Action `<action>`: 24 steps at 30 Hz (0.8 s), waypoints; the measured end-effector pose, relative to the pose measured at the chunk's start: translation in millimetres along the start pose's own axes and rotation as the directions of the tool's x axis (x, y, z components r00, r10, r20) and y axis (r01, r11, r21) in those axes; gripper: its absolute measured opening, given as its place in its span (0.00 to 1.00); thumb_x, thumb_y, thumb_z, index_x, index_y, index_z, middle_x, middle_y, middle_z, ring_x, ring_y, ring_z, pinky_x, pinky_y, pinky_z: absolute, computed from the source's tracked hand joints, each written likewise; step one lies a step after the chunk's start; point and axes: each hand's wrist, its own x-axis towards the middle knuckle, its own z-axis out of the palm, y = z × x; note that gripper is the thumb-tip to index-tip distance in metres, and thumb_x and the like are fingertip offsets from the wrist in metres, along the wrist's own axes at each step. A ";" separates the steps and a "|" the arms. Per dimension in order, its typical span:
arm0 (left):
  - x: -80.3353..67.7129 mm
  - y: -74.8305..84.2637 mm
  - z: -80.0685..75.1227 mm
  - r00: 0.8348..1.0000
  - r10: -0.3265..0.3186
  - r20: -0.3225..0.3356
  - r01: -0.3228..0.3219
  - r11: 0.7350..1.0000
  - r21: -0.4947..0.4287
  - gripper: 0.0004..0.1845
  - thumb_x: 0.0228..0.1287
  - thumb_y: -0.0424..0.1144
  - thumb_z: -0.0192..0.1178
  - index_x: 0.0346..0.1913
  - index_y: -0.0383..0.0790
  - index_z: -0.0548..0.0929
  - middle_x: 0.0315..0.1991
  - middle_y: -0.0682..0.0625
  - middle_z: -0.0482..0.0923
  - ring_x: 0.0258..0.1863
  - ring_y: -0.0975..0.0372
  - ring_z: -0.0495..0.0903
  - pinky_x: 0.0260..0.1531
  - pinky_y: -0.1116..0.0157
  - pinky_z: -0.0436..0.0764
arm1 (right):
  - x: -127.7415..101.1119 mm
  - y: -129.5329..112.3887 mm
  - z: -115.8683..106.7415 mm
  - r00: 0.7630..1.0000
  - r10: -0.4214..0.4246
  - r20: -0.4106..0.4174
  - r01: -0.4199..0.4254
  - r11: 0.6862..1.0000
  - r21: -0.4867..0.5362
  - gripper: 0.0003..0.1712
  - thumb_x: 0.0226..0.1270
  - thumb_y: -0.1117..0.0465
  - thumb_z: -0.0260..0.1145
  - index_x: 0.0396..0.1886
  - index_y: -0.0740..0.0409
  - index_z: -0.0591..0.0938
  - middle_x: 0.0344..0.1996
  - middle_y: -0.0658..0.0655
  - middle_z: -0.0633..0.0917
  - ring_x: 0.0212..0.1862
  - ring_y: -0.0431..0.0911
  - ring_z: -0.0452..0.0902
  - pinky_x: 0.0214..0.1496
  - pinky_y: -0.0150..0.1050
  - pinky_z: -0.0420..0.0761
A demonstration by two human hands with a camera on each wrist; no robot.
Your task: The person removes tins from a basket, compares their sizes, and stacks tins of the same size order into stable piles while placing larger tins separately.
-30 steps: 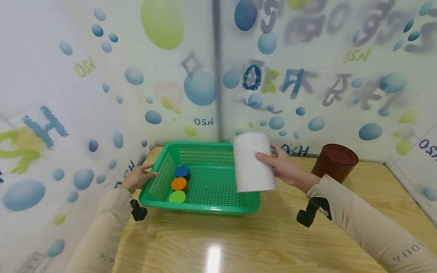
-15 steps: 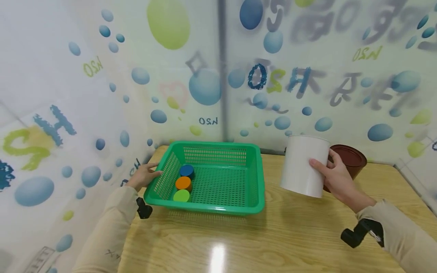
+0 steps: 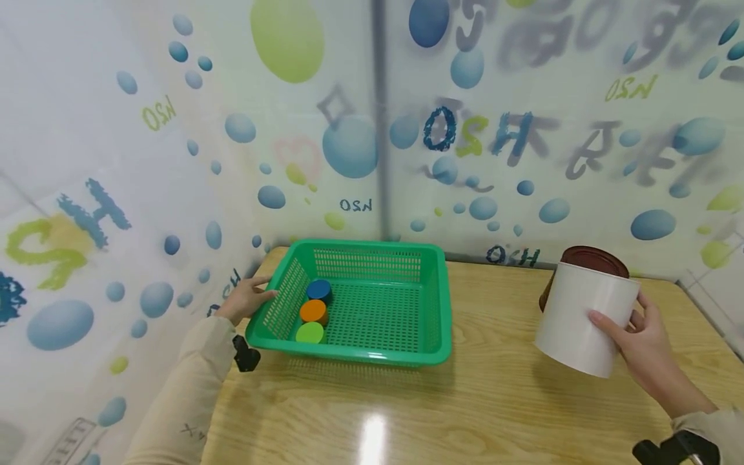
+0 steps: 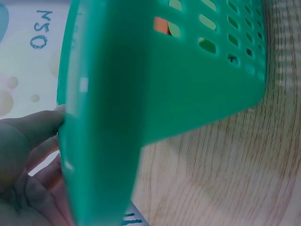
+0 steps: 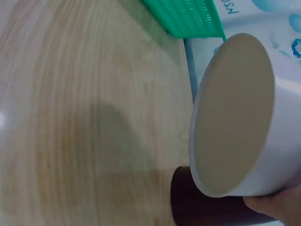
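Note:
My right hand (image 3: 642, 352) grips a white cylindrical canister (image 3: 587, 316), thumb across its near side and the other fingers around the back. The canister hangs tilted above the table, its plain beige end (image 5: 235, 117) facing the right wrist camera. It partly hides a dark brown canister (image 3: 594, 258) behind it. At the far left my left hand (image 3: 244, 301) holds the left rim of a green plastic basket (image 3: 372, 355). Inside, along the left wall, sit a blue round block (image 3: 319, 292), an orange one (image 3: 314, 312) and a lime-green one (image 3: 310, 333).
The wooden table (image 3: 476, 400) meets a patterned wall (image 3: 523, 181) at the back. Another wall (image 3: 116, 258) runs close along the left, near my left forearm. The basket stands left of the canisters, with a stretch of table between them.
My right hand has carried the white canister rightward, from over the basket's right end to in front of the brown canister. The left hand remains on the basket's rim.

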 end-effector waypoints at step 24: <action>-1.9 0.7 1.4 1.000 0.001 -0.018 -0.001 1.000 0.007 0.30 0.66 0.38 0.50 0.66 0.31 0.54 0.52 0.24 0.64 0.33 0.52 0.79 0.30 0.59 0.80 | -56.2 -19.6 -1.9 0.908 -0.050 -0.416 -0.009 0.990 -0.140 0.54 0.46 0.75 0.68 0.65 0.40 0.48 0.46 0.43 0.65 0.40 0.31 0.67 0.25 0.19 0.72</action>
